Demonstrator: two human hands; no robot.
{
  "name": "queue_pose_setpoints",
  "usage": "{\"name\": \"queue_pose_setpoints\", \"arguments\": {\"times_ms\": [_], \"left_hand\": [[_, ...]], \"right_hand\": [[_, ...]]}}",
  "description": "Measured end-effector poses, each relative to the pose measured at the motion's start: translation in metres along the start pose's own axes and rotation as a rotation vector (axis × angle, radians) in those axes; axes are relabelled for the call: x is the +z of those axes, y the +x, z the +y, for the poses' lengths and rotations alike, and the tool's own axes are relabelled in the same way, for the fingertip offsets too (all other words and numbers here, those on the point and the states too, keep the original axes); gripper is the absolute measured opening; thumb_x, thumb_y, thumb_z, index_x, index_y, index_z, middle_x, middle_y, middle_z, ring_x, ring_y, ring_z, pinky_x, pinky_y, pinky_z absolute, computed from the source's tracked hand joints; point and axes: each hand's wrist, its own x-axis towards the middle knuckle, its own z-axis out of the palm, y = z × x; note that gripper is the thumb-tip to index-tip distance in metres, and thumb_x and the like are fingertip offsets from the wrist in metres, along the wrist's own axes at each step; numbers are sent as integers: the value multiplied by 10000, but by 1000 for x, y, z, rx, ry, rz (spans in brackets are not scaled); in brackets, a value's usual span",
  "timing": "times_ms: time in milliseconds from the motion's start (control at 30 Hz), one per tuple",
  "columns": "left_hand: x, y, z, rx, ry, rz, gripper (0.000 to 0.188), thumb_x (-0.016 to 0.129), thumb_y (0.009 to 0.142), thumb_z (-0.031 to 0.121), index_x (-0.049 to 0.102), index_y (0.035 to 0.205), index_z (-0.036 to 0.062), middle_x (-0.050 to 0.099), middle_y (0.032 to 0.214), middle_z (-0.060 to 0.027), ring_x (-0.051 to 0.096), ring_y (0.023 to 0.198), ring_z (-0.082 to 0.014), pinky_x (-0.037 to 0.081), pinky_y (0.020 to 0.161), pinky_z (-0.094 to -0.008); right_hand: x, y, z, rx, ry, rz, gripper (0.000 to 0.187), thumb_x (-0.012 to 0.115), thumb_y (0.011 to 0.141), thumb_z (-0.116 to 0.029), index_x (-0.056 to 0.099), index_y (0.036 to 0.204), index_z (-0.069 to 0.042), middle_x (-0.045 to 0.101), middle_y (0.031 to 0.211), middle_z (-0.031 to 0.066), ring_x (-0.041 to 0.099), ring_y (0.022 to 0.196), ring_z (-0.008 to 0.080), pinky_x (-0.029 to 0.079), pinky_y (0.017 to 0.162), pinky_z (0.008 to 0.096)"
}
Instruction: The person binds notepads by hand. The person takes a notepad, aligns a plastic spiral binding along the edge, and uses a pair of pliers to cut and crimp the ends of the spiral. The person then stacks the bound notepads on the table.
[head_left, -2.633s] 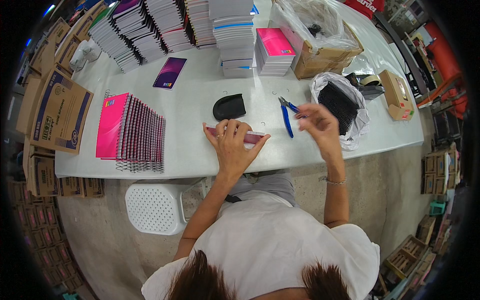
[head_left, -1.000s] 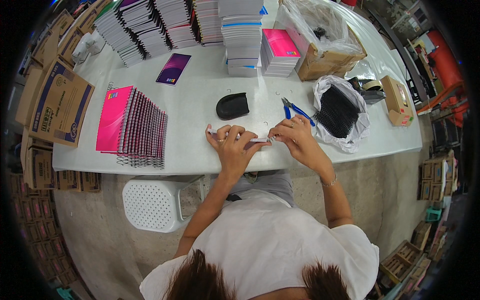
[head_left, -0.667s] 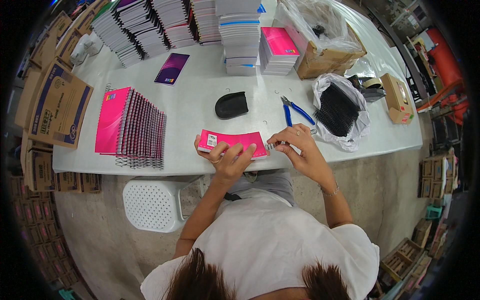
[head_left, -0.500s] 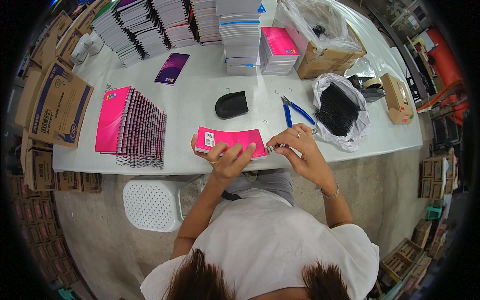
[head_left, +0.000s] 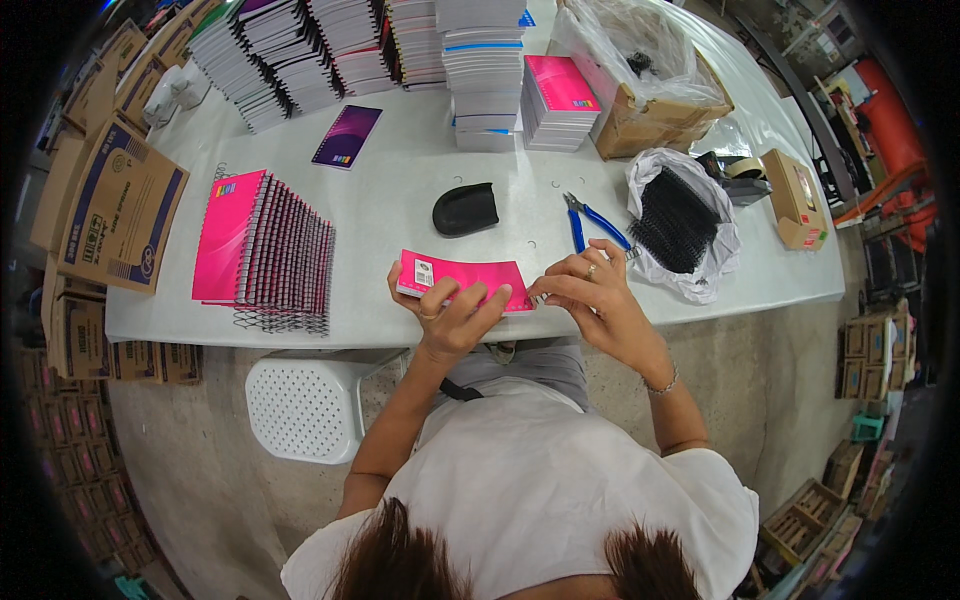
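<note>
A pink notebook block [head_left: 490,274] with a small white label on its cover lies at the table's front edge. My left hand [head_left: 450,322] is closed around it, thumb and fingers pressing on the cover. At the block's right end, my right hand [head_left: 597,305] pinches a spiral binding coil [head_left: 541,299] against the row of holes. Most of the coil is hidden by the fingers. Just beyond this hand lie blue-handled cutting pliers [head_left: 604,228], jaws pointing away. A black, rounded, hollow piece [head_left: 465,209] rests on the table past the notebook.
Spiral-bound pink notebooks [head_left: 228,240] stand stacked at left, near a purple cover [head_left: 346,137]. Tall book stacks [head_left: 482,90] and unbound pink ones [head_left: 562,85] line the back. At right are a bag of black coils [head_left: 675,220], a tape dispenser [head_left: 742,175] and cartons. A white stool [head_left: 305,410] stands below.
My right fingers have shifted their grip on the coil at the notebook's edge, and the hand is slightly more raised. The left hand and the notebook have barely moved.
</note>
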Motion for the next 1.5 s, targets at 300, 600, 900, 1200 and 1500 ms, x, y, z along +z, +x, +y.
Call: {"name": "queue_pose_setpoints", "arguments": {"times_ms": [300,600,900,1200,1500], "left_hand": [[3,4,-2,-40,-31,-32,362,870,584,436,777,914,320,550,910,96,467,976,-186,202,1120,-679],[14,24,11,-437,-131,-392,283,882,666,421,759,842,236,591,945,67,501,1103,-200,132,1131,-620],[4,44,14,-491,-128,-576,218,709,909,385,724,1068,237,529,1077,-8,463,1142,-235,128,1098,-685],[2,49,18,-472,-48,-633,247,608,985,271,659,1222,219,522,1088,-38,460,1160,-262,97,1123,-688],[-4,59,23,-421,82,-716,292,582,1003,247,627,1286,191,518,1061,-50,509,1098,-266,135,1140,-705]], "right_hand": [[4,1,4,-9,-17,2,207,659,913,-50,739,1086,-130,655,1005,13,563,1010,204,248,1107,460],[22,0,18,128,-9,48,208,629,948,-67,680,1145,-113,635,976,40,552,942,232,274,1071,451],[40,8,30,136,-128,151,170,658,945,-102,675,1114,-102,630,983,55,573,940,243,294,1023,441],[47,21,25,148,-113,222,113,657,955,-129,665,1061,-91,606,971,45,566,945,231,298,1008,430],[55,24,25,151,-96,261,115,650,925,-81,658,1037,-105,607,989,40,580,976,245,314,1042,492]]}}
